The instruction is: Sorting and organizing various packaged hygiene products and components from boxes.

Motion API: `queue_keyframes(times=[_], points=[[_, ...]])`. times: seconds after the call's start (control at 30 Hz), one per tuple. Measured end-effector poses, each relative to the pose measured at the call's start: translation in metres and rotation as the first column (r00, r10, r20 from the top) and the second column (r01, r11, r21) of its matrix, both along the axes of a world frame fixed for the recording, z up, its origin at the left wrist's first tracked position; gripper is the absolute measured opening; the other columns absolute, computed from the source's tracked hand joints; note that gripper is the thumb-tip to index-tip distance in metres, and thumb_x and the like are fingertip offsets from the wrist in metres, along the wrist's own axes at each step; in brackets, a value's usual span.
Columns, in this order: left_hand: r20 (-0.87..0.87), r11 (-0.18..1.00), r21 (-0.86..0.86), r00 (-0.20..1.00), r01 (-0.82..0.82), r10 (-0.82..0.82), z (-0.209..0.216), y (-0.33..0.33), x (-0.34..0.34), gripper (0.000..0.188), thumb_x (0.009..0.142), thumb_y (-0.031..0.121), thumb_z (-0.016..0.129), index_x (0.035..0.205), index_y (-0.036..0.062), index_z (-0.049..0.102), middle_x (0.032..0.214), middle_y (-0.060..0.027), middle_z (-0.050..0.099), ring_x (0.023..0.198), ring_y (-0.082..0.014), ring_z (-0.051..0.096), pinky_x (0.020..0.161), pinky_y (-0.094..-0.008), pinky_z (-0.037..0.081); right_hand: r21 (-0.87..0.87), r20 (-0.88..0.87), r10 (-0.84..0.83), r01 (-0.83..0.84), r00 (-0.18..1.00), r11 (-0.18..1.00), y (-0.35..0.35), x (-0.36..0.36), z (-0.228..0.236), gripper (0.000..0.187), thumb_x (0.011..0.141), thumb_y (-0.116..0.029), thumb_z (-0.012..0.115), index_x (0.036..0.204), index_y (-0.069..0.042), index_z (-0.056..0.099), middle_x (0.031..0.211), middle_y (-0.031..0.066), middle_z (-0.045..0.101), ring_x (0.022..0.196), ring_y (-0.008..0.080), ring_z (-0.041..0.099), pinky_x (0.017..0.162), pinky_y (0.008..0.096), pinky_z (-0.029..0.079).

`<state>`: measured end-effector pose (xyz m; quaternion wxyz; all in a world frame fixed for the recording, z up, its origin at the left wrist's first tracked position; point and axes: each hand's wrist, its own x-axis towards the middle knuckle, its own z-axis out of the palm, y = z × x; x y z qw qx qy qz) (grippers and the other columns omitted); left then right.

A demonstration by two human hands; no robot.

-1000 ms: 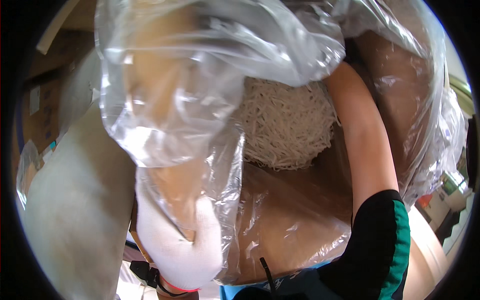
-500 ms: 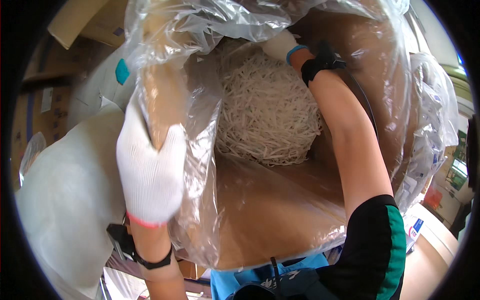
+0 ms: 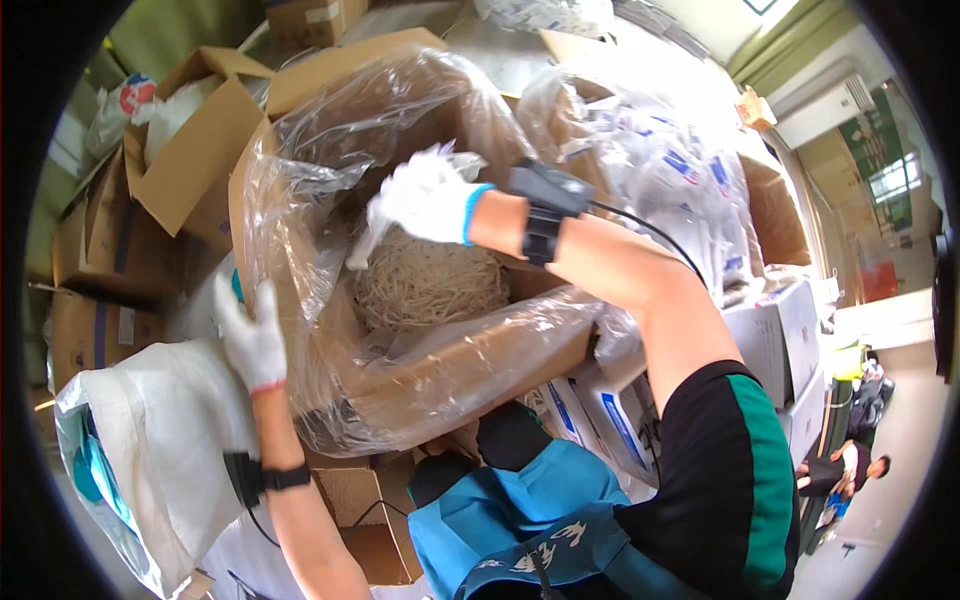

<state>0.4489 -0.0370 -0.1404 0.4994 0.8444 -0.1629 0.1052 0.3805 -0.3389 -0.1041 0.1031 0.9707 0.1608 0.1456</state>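
Observation:
A large cardboard box [image 3: 480,385], lined with a clear plastic bag [image 3: 330,395], stands in front of me. Pale shredded paper [image 3: 435,290] lies heaped at its bottom. My right hand [image 3: 425,200], in a white knit glove with a blue cuff, is above the heap, closed on some crumpled whitish scrap [image 3: 460,160]. Whether that scrap is paper or plastic is unclear. My left hand [image 3: 252,335], gloved in white with a red cuff, is just outside the box's left side. Its thumb and fingers are spread, with nothing in them.
Bulging clear bags [image 3: 660,165] stand in a box at the right. A white sack [image 3: 165,420] sits at the near left, below several cardboard boxes [image 3: 190,150]. White cartons [image 3: 770,330] are stacked at right. A person [image 3: 850,465] is in the right background.
My right hand has risen from the shredded paper with whitish scrap in it. My left hand has let go of the box's lined left edge. The view has drawn back, showing more room.

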Motion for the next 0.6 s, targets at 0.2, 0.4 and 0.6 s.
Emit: queue_keyframes(times=[0.2,0.4,0.6], points=[[-0.055,0.991,0.018,0.99,-0.132,0.133,0.021,0.084,-0.138,0.04,0.095,0.005,0.053,0.131,-0.0093,0.045,0.136,-0.0216,0.051,0.127,-0.029,0.05,0.109,-0.0379,0.036,0.098,0.41,-0.472,0.477,0.78,0.873,-0.142,-0.145,0.069,0.038,0.083,-0.023,0.054,0.12,-0.024,0.062,0.124,0.017,0.057,0.124,0.0375,0.044,0.104,0.0585,0.028],[-0.36,0.997,0.068,0.933,0.032,-0.005,-0.014,0.101,-0.265,0.038,0.092,-0.003,0.051,0.13,-0.0066,0.048,0.128,-0.0203,0.057,0.12,-0.0286,0.056,0.106,-0.0379,0.041,-0.048,-0.384,-0.888,0.955,0.254,0.294,-0.314,-0.311,-0.031,0.039,0.091,-0.029,0.047,0.117,-0.008,0.066,0.124,0.0173,0.063,0.113,0.0357,0.06,0.098,0.0438,0.045],[-0.579,0.992,0.122,0.814,0.03,0.046,-0.025,0.094,-0.339,0.04,0.091,0.0,0.053,0.13,-0.0073,0.046,0.13,-0.0225,0.055,0.121,-0.029,0.055,0.106,-0.0376,0.041,0.066,-0.791,-0.566,0.952,0.232,0.299,-0.261,-0.304,-0.06,0.064,0.095,-0.055,0.036,0.126,-0.003,0.06,0.128,0.0189,0.06,0.12,0.0356,0.054,0.103,0.0404,0.038]])
